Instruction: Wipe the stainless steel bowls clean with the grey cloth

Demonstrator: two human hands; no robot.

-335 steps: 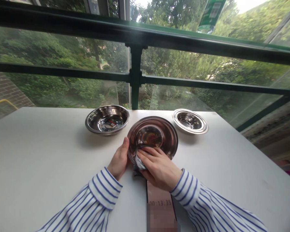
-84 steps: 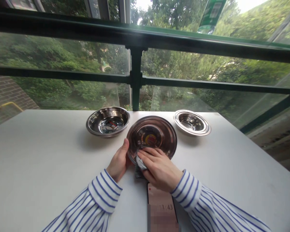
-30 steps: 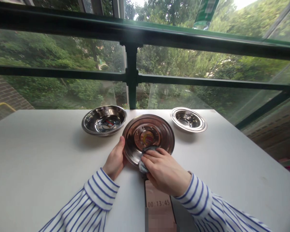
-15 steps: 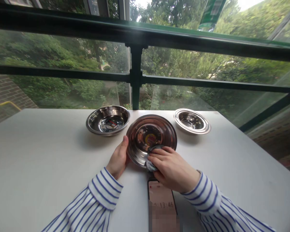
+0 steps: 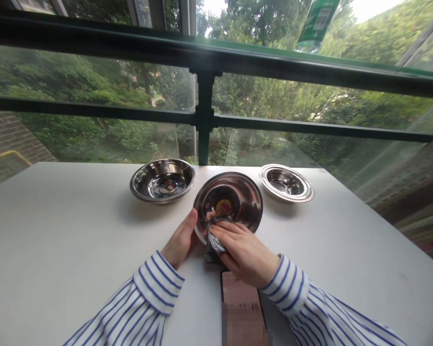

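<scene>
A shiny steel basin with a round yellow and red sticker inside is tilted up toward me above the middle of the table. My left hand grips its left rim, thumb on the near face and the other fingers hidden behind. My right hand presses a bunched dark checked cloth against the lower inside of the basin, fingers closed over the cloth. Just below the right hand lies a phone with digits on its screen, partly blurred out.
On the white table, a second steel basin with a label inside stands at the back left. A smaller wide-rimmed steel bowl is at the back right. Beyond the table's far edge runs a dark green railing with glass; a green-labelled bottle appears above it.
My right hand and the cloth have slid left and slightly down across the basin. The basin has shifted and tilted a little, with my left hand still at its rim.
</scene>
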